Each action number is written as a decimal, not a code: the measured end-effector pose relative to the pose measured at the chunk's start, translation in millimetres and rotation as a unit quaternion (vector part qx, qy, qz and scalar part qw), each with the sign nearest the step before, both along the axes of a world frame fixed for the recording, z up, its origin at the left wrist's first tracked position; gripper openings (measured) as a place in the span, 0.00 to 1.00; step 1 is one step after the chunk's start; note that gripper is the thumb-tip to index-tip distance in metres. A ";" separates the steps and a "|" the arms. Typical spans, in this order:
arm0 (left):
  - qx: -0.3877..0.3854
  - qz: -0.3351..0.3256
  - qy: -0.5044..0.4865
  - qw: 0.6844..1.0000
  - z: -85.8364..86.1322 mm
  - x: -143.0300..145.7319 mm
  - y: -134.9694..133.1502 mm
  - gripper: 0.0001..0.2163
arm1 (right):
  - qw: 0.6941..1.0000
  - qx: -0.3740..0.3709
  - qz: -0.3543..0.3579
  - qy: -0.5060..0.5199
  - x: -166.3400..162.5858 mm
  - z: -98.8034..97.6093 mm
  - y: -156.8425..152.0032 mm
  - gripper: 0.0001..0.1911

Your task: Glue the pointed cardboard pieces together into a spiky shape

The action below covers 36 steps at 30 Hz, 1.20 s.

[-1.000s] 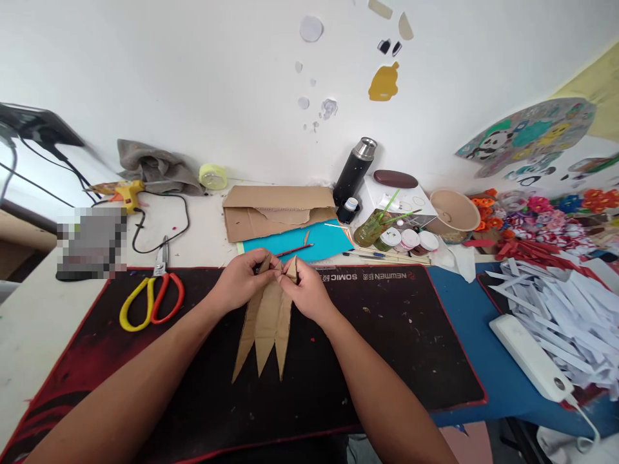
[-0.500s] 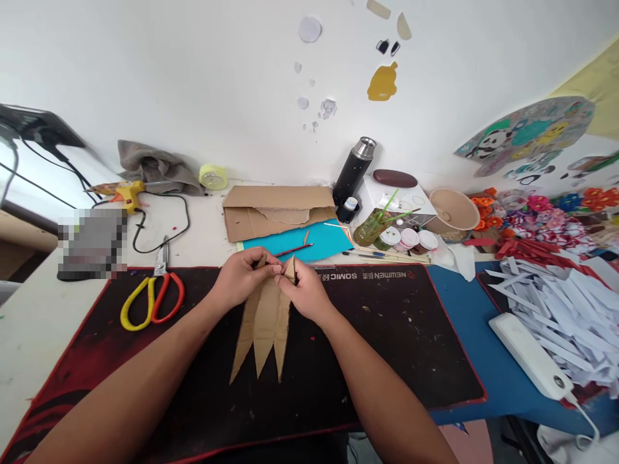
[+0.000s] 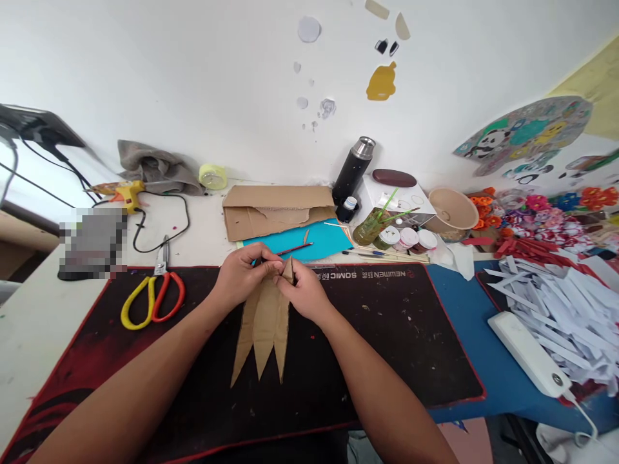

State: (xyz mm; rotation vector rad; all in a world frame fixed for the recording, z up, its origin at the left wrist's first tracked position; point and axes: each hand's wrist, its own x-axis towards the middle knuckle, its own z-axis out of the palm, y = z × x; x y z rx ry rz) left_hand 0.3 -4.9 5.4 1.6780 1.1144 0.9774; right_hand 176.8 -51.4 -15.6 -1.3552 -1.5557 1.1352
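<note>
- Our left hand (image 3: 246,277) has its fingers pinched on the top of the card (image 3: 264,322).
- Our right hand (image 3: 308,291) grasps its top right, the fingertips partly hidden from us.
- The card's three points face us over the mat (image 3: 387,348).
- Left of it, the scissors (image 3: 159,276) lie across the mat's edge.
- Beyond our hands, a pencil (image 3: 294,249) lies on blue paper (image 3: 331,238).

You have bright, diffuse light over the surface (image 3: 29,316), the wall (image 3: 193,84) palest beyond its far left corner, and a glint on the flask cap (image 3: 364,147). Your cut cardboard (image 3: 264,322) shows clear outlines; wide-angle stretch skews the surface's near edge, and pixelation masks an item (image 3: 94,241) toward its left edge.
</note>
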 end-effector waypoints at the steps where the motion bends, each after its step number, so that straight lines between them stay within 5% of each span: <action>1: -0.011 -0.007 -0.010 1.000 0.6 -0.7 0.2 0.13 | 1.000 0.001 -0.004 0.003 0.2 0.0 0.4 0.09; 5: -0.053 -0.076 0.021 0.995 6.4 -8.9 -0.1 0.21 | 0.999 -0.011 -0.021 0.025 1.5 -0.3 1.4 0.09; 7: -0.075 -0.106 0.085 0.988 8.1 -14.3 -0.5 0.18 | 0.999 -0.023 -0.024 0.034 1.8 -0.9 1.4 0.10; 15: -0.105 -0.091 0.102 0.985 0.6 -16.5 0.0 0.12 | 0.999 -0.027 -0.012 0.042 3.4 -5.5 1.3 0.10; 19: -0.092 -0.062 0.085 0.990 4.1 -14.7 -2.8 0.11 | 0.995 -0.042 -0.009 0.089 5.0 -7.7 2.7 0.12; 25: -0.130 -0.104 0.051 0.985 11.4 -15.1 -5.7 0.11 | 0.994 -0.037 -0.030 0.096 3.9 -8.8 2.6 0.10; 31: -0.245 -0.083 -0.065 0.964 10.6 -8.8 -8.6 0.13 | 0.992 -0.052 -0.026 0.112 2.7 -5.7 1.5 0.11; 36: -0.258 -0.058 -0.075 0.962 7.3 -6.5 -10.8 0.14 | 0.996 -0.036 -0.020 0.084 4.3 -3.9 3.0 0.09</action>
